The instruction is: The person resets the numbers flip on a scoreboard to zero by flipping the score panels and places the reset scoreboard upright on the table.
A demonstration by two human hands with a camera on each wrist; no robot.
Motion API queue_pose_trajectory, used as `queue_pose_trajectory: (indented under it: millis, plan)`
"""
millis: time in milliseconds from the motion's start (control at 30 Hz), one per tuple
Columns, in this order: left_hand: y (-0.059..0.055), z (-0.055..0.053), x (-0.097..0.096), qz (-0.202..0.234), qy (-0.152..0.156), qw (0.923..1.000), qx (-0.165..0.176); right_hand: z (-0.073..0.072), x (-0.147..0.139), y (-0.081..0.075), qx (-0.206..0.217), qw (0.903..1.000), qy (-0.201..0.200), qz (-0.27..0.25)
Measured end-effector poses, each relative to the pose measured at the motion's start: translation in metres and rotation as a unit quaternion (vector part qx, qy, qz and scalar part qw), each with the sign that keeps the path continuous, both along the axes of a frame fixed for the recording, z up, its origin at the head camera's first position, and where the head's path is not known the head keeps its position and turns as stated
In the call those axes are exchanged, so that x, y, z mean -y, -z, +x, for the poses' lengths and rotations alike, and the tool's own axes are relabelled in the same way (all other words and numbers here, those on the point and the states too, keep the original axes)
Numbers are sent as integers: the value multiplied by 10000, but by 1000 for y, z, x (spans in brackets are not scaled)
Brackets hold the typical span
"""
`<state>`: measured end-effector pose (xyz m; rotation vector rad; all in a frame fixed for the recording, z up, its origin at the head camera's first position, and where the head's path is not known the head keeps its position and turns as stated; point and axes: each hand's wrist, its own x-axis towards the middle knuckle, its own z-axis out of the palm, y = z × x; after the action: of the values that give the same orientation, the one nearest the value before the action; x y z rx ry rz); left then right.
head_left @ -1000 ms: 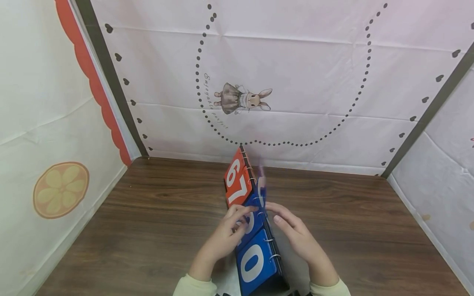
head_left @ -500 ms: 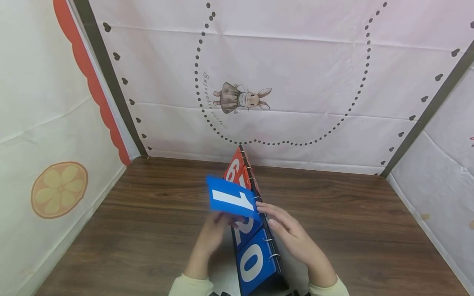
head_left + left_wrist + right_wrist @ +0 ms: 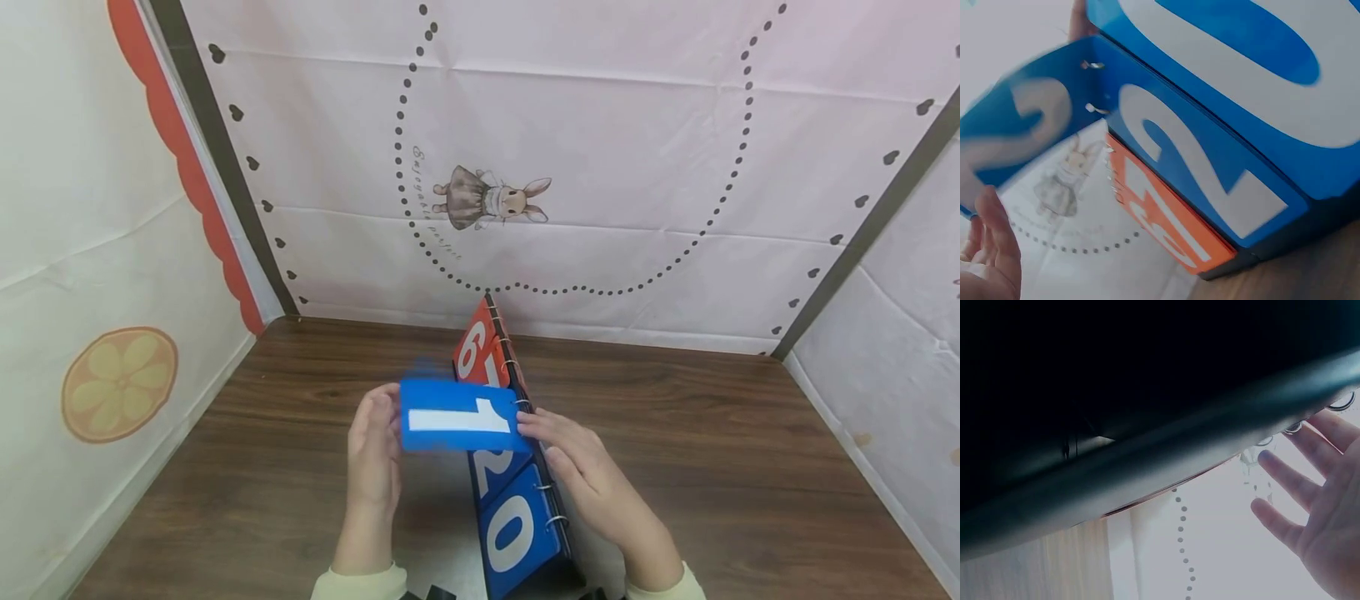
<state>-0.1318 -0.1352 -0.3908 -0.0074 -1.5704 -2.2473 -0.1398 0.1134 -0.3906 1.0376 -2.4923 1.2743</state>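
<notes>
A flip scoreboard (image 3: 516,533) with ring-bound number cards stands on the table, its blue cards near me and red ones farther off. One blue card (image 3: 457,417) is lifted out to the left from the top rings, showing a white 1; its underside bears a 2 in the left wrist view. My left hand (image 3: 372,458) pinches that card's outer edge, thumb tip (image 3: 988,203) overlapping its corner. On the scoreboard's right side, my right hand (image 3: 592,471) has extended fingers at the ringed top edge, beside the lifted card's rings; spread fingers show in the right wrist view.
The brown wooden table (image 3: 720,450) surrounds the scoreboard. Behind it rises a pale cloth wall (image 3: 600,167) with a printed rabbit and dotted line. Another cloth panel (image 3: 90,233) with an orange-slice print stands at the left.
The blue card has swung leftward from upright over the rings. My left hand has moved left from the scoreboard's middle to the card's outer edge. My right hand has stayed nearly in place.
</notes>
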Motion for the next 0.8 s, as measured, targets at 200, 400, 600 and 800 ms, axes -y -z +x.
queue_pose_trajectory:
  millis: [200, 400, 600, 800]
  plan:
    - [-4, 2, 5, -590, 582, 9934, 799, 1, 0, 1, -256, 9996, -40, 58]
    - [6, -1, 26, -767, 1149, 9806, 1392, 0, 0, 2, -330, 9994, -16, 91]
    - [17, -7, 33, -1136, 1204, 9705, 1754, 0, -1, 2, -277, 9995, 25, 129]
    - [25, -10, 35, -1492, 1128, 9609, 2042, 0, -2, 1, -156, 9999, -33, 41]
